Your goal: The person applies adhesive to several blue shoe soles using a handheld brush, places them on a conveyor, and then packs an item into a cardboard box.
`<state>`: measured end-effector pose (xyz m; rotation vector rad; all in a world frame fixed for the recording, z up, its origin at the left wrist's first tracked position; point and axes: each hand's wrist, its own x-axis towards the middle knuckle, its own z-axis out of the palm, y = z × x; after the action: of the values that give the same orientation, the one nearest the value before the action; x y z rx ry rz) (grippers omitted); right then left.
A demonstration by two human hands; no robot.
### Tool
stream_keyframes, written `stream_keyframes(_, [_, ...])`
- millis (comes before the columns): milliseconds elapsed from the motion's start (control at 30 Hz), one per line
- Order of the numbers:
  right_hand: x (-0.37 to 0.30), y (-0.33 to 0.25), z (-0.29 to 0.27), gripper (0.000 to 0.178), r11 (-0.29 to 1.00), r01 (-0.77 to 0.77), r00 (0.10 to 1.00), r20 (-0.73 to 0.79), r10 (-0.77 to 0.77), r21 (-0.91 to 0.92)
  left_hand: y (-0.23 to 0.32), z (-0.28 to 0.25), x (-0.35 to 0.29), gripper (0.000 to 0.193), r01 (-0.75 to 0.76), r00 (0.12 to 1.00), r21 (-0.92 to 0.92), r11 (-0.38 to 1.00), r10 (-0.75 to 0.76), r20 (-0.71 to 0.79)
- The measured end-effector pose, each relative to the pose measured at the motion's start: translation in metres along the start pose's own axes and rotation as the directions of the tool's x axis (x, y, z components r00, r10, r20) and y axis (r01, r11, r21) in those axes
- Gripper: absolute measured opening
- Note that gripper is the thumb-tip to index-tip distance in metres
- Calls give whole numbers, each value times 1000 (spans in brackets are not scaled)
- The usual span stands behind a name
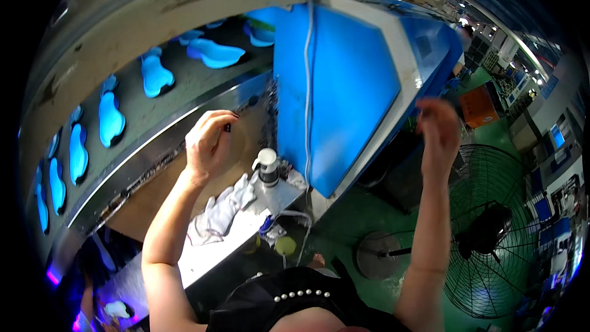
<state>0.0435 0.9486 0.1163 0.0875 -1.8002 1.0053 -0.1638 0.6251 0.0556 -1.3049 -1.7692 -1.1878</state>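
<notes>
My left hand (208,146) is raised over the metal edge of a dark conveyor belt (132,98). Its fingers are bent together, with dark spots at the tips; whether anything is pinched there I cannot make out. Shoe-sole-shaped pieces (111,120), lit blue, lie spaced along the belt, beyond and to the left of that hand. My right hand (440,124) is held up at the right, near the pale edge of a blue machine panel (350,86). Motion smears its fingers, and no object shows in it.
White crumpled gloves or cloth (224,209) lie on a brightly lit table (203,258). A white-topped dark container (267,167) stands behind them. At the right is a large black floor fan (491,230). Another person's arm (88,298) shows at the lower left. An orange box (481,106) stands farther off.
</notes>
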Motion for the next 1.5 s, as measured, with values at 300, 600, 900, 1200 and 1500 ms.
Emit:
stream_keyframes(300, [301,157,-33,24,717,-365,903,39,427,594,57,46,132,24,-174,983,71,982,178,-51])
stream_keyframes(600, [389,211,8,52,516,400,896,443,-44,-757,73,63,167,27,-296,954,262,919,296,38])
stream_keyframes(900, [412,192,34,60,46,860,507,840,-195,-508,58,82,237,22,-337,941,264,904,329,75])
stream_keyframes(1200, [437,195,43,21,49,615,752,566,-337,-787,23,120,336,20,-15,994,342,939,-24,109])
stream_keyframes(1500, [431,122,49,21,140,844,387,408,-827,-518,-33,197,399,60,-70,948,492,868,211,-238])
